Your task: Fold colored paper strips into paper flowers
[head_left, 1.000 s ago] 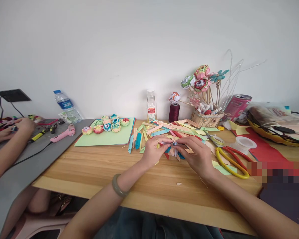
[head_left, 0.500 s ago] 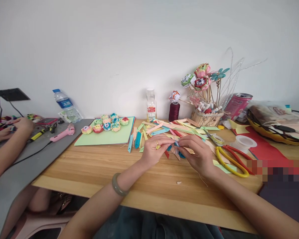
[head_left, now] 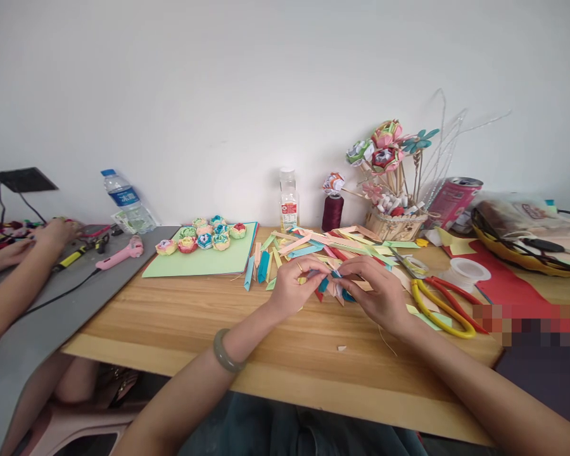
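Note:
Between my fingertips is a small folded-paper flower in teal, pale pink and white, partly covered by the fingers. My left hand, with a ring on one finger, pinches it from the left. From the other side my right hand grips it between thumb and fingers. A thin thread trails below the right hand to the tabletop. Just behind both hands spreads a loose pile of folded paper strips in several colours.
Several finished paper flowers rest on green paper at left. Scissors lie right of my right hand. Behind the pile stand a glue bottle, a thread spool and a flower basket. Another person's hand works far left.
My left fingers have shifted slightly and bent more, showing a bit more of the paper flower. My right hand has hardly moved. The other person's hand at far left has shifted a little right.

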Motion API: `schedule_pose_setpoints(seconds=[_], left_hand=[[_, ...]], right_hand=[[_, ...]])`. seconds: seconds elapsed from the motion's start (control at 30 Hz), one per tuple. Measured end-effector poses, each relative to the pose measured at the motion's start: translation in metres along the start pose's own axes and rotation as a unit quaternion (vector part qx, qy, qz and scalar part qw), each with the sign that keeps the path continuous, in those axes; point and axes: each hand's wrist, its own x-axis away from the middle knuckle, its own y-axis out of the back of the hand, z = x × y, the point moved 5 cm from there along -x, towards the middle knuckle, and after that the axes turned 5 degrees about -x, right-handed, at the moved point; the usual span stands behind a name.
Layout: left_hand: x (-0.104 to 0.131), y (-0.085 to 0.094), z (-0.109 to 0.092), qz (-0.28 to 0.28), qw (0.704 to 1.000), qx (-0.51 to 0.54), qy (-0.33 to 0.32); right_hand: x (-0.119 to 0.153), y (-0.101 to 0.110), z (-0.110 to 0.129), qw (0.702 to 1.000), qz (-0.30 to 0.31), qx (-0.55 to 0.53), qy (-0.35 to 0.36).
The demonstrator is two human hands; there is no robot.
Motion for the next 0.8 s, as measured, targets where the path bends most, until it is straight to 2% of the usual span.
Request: schedule_pose_setpoints(seconds=[0.1,0.23,0.43,0.63,0.8], left_hand=[[0.0006,-0.0011,0.0025,0.0,1.0,0.013,0.016],[0.0003,0.0,0.0007,-0.009,1.0,0.002,0.005],[-0.0009,0.001,-0.0005,0.006,1.0,0.0,-0.004],[-0.0028,-0.0005,-0.0034,0.025,0.999,-0.019,-0.034],[-0.003,-0.0026,-0.0043,0.065,0.998,-0.016,-0.016]], right_hand=[[-0.0008,0.0003,0.0017,1.0,-0.004,-0.008,0.015],[-0.001,-0.0015,0.0025,1.0,0.008,-0.007,0.018],[0.0005,-0.0033,0.0025,0.999,0.027,-0.024,0.017],[0.0022,-0.0063,-0.0012,0.999,0.043,-0.027,0.016],[0.0017,-0.0077,-0.0029,0.997,0.051,-0.052,0.018]])
